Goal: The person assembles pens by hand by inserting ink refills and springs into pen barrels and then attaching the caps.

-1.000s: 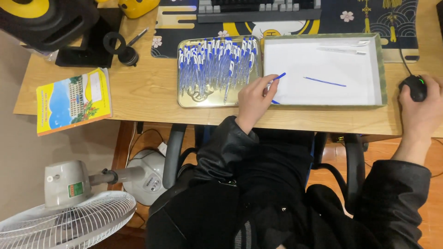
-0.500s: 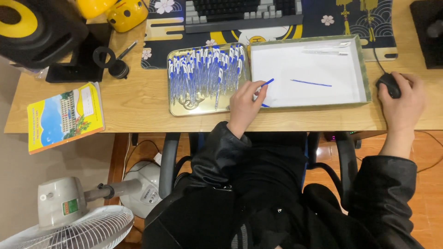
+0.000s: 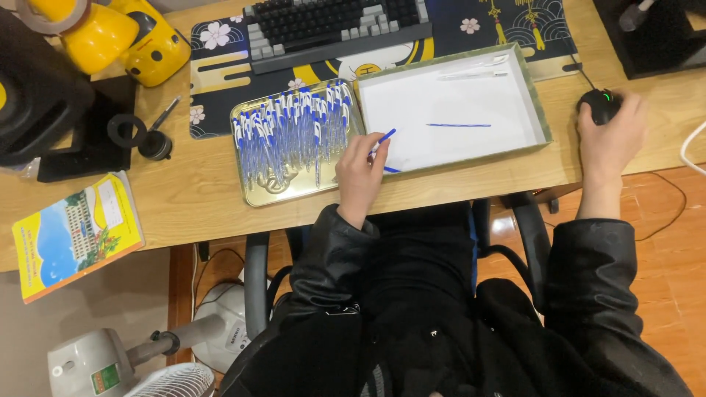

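Now your left hand (image 3: 360, 173) pinches a light, stiff, slippery blue pen (image 3: 384, 137) mid-barrel beside the pen tray (image 3: 254, 192); your right hand (image 3: 609, 140) cups the mouse (image 3: 599, 103).

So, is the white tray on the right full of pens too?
No, the white tray holds only a single blue pen lying loose, while the heap of pens sits in the metal tray beside it.

The tray (image 3: 257, 192) holding the pens looks like shiny gold-toned metal, and the pens (image 3: 290, 136) in it are glossy blue-and-white plastic. The shallow box (image 3: 540, 110) beside it has a matt white paper-like floor, and the desk (image 3: 184, 195) is smooth pale wood. The sleeves (image 3: 588, 272) look like soft-sheen black leather, the mouse (image 3: 601, 105) matt black plastic.
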